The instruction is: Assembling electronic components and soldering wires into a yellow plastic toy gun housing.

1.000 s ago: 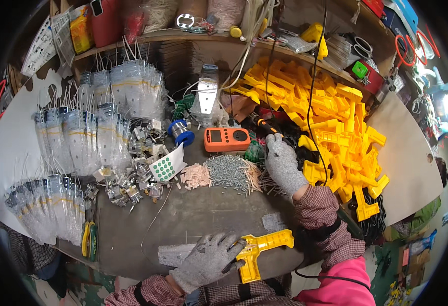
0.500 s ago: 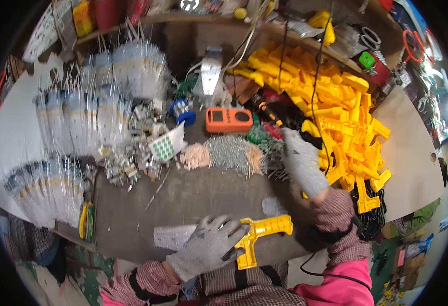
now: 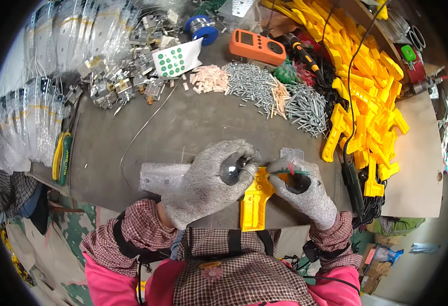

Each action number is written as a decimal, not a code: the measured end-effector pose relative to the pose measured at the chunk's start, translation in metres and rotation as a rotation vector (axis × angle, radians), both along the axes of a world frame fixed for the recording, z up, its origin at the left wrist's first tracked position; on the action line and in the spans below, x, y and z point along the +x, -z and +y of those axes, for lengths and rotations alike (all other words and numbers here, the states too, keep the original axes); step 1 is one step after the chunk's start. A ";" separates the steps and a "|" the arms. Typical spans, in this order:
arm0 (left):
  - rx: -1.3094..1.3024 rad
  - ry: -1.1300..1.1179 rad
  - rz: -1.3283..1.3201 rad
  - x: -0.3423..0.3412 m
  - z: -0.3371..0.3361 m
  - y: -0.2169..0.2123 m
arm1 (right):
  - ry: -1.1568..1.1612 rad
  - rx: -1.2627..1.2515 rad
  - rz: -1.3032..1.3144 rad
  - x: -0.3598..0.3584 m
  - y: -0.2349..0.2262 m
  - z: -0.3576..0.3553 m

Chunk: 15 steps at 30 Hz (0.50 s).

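A yellow plastic pistol-grip casing half (image 3: pixel 253 211) lies on the dark work surface in front of me, its hollow side up and its handle toward me. Its upper part is partly covered by my hands. My left hand (image 3: pixel 208 178), in a grey knit glove, is above its left side with fingers and thumb pinched; what they hold is hidden. On the other side my right hand (image 3: pixel 310 196), gloved too, pinches a thin bundle of green and red wires (image 3: pixel 289 172) over the casing. Beside my left hand lies a clear plastic piece (image 3: pixel 162 177).
Silver screws (image 3: pixel 254 84) and small pink pieces (image 3: pixel 208 79) are heaped ahead. Yellow casings (image 3: pixel 372 117) pile up at right. An orange meter (image 3: pixel 257 47), a solder spool (image 3: pixel 201 29) and metal parts (image 3: pixel 114 86) sit farther back. Yellow-green pliers (image 3: pixel 61 158) lie at left.
My right hand has come back from the heaps to the casing and now holds wires. My left hand has let go of the casing and pinches above it. The view has tilted downward.
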<state>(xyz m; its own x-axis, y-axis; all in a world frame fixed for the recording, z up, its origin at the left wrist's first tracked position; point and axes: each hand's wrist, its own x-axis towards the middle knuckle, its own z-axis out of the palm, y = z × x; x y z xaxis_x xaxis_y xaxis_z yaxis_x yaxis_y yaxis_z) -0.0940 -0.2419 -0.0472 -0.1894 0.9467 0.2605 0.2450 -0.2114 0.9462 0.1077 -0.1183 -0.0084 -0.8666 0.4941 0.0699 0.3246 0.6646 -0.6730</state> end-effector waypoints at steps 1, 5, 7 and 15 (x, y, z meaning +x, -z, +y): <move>-0.002 -0.011 -0.007 0.001 -0.001 0.000 | -0.060 0.058 -0.018 -0.003 -0.004 -0.004; -0.027 0.004 -0.020 0.000 -0.002 -0.004 | -0.204 0.301 -0.208 -0.010 -0.012 -0.013; 0.069 -0.058 0.158 0.000 -0.004 -0.002 | -0.212 0.374 -0.307 -0.012 -0.020 -0.016; -0.050 -0.004 0.282 0.001 -0.005 0.000 | -0.138 0.435 -0.418 -0.005 -0.013 -0.032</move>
